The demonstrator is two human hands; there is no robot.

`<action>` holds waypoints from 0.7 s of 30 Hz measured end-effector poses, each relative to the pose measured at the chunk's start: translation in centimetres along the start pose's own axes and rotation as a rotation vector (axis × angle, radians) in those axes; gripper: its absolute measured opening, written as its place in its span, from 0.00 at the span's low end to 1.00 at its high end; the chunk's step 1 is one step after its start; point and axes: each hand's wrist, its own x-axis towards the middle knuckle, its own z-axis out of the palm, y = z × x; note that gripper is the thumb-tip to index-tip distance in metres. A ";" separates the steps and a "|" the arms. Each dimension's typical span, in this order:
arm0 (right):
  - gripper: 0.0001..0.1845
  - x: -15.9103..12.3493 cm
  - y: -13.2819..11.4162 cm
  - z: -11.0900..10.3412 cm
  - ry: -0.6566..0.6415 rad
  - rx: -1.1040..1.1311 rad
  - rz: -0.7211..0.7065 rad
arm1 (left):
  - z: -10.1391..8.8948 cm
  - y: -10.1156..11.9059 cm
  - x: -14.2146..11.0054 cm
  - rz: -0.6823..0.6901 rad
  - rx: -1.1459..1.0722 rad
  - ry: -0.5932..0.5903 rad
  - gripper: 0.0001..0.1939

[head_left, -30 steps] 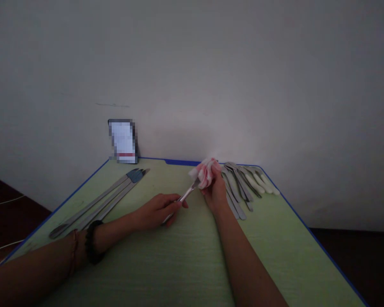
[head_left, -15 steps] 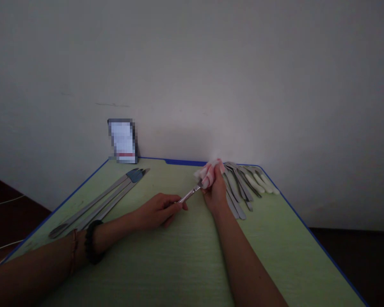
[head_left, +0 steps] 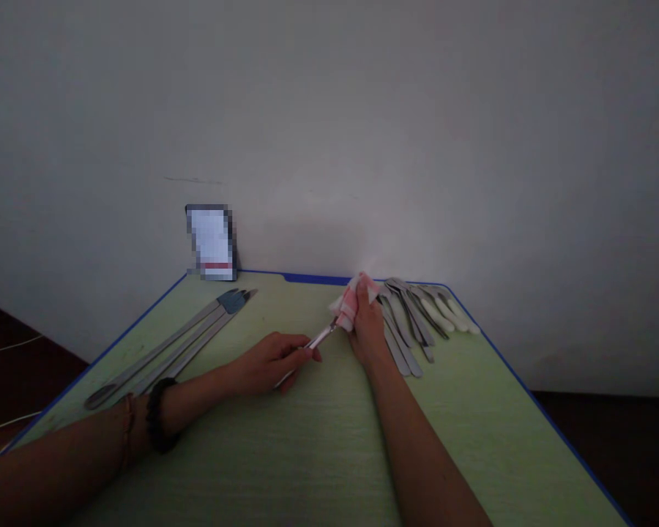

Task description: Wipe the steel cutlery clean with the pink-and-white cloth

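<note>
My left hand (head_left: 274,360) is closed around the handle of a piece of metal cutlery (head_left: 323,336), which slants up to the right above the table. A crumpled pink-and-white cloth (head_left: 349,304) covers its far end, so I cannot tell whether it is a spoon, fork or knife. Pinched in my right hand (head_left: 370,329), the cloth wraps that covered end. Just right of this hand lies a spread of several metal cutlery pieces (head_left: 409,322), some with white handles (head_left: 444,316).
Long metal utensils (head_left: 190,342) lie slanted on the left of the green, blue-edged table (head_left: 307,461), one with a spoon-like near end. A phone (head_left: 211,241), its screen blurred, leans on the wall (head_left: 329,132) at the back left.
My right hand and the cloth have shifted slightly left and turned along the cutlery. More of the handle's rear end shows below my left hand, which has hardly moved.
</note>
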 end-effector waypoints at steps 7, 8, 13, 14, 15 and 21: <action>0.12 -0.6 -1.8 0.9 -0.019 0.230 0.166 | -0.1 0.3 0.1 0.027 0.029 0.009 0.19; 0.12 -0.6 -1.9 0.9 -0.016 0.243 0.176 | -0.1 0.3 0.1 0.027 0.026 0.013 0.19; 0.08 -0.5 -1.3 0.7 0.022 0.102 0.195 | -0.1 0.4 0.0 0.011 0.032 0.032 0.19; 0.09 -0.5 -1.2 0.6 0.020 0.071 0.174 | 0.0 0.4 0.0 0.007 0.035 0.033 0.19; 0.11 -0.6 -1.2 0.6 0.011 0.046 0.155 | 0.0 0.4 0.0 0.002 0.037 0.033 0.19; 0.18 -1.1 -1.3 0.4 -0.134 -0.048 0.181 | 0.0 0.5 0.0 -0.021 0.003 0.027 0.19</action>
